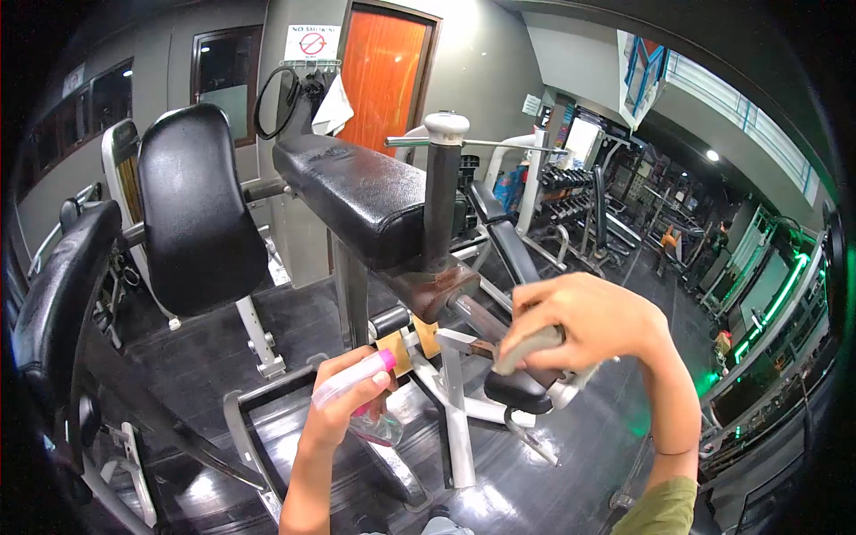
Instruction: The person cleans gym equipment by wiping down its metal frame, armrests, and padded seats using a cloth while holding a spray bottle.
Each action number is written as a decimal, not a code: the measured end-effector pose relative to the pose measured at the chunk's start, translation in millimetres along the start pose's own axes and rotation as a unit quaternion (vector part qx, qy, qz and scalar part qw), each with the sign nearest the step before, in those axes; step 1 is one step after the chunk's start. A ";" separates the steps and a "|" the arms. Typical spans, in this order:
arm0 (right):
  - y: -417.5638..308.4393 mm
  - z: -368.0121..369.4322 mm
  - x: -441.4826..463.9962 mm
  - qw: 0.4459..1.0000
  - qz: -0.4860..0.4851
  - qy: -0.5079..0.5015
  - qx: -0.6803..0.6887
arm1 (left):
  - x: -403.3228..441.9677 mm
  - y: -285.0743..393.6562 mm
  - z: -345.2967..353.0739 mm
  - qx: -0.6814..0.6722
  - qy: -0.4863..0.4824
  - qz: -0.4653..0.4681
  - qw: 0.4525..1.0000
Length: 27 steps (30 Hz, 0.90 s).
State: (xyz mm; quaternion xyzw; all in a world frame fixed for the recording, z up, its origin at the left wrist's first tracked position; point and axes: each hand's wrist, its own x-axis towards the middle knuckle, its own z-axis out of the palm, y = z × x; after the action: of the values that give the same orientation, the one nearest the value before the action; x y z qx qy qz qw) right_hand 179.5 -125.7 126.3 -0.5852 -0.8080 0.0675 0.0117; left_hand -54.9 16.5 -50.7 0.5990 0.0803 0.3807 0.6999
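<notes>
Left hand (343, 392) wrapped round a clear spray bottle (383, 430) beside a gym machine (437, 285), pink nozzle (387, 359) pointing ahead and right, long axis slanting down rightward, right hand (584, 323) curled round a greyish cloth-like item (526, 350)

hands (588, 316), one with spray bottle (381, 429)

A: What is in the left hand (326, 424)?
B: A transparent spray bottle (382, 431). It has a whitish spray head (349, 378) and a bright pink nozzle (387, 359). It is held tilted, partly covered by the hand.
A: And in the right hand (593, 319)?
B: A grey-beige piece (524, 349), well apart from the bottle. Whether it is cloth or handle, I cannot tell.
</notes>
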 end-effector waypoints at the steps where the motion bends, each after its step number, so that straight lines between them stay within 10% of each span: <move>1: 10.3 4.8 4.7 0.998 -0.030 0.054 -0.025 | -2.9 3.2 1.9 0.001 0.011 0.015 1.000; 9: 81.1 65.7 53.6 0.952 -0.110 0.235 0.166 | -20.3 14.4 13.5 0.036 0.066 0.032 0.997; 14: 82.7 66.4 -0.1 0.936 -0.085 0.137 0.312 | -24.0 15.4 30.2 0.061 0.090 0.050 0.993; 18: 89.4 70.3 -7.5 0.920 -0.198 0.144 0.307 | -28.5 16.7 48.1 0.093 0.134 0.043 0.986; 27: 80.5 107.1 65.9 0.886 -0.086 0.370 0.267 | -30.2 14.4 90.0 0.132 0.171 0.082 0.973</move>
State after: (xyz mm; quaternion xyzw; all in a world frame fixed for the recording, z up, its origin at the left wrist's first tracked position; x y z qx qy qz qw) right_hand 224.3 -48.8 6.3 -0.4706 -0.7436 0.0576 0.4715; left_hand -31.1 -72.6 -23.9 0.6164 0.1992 0.5200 0.5568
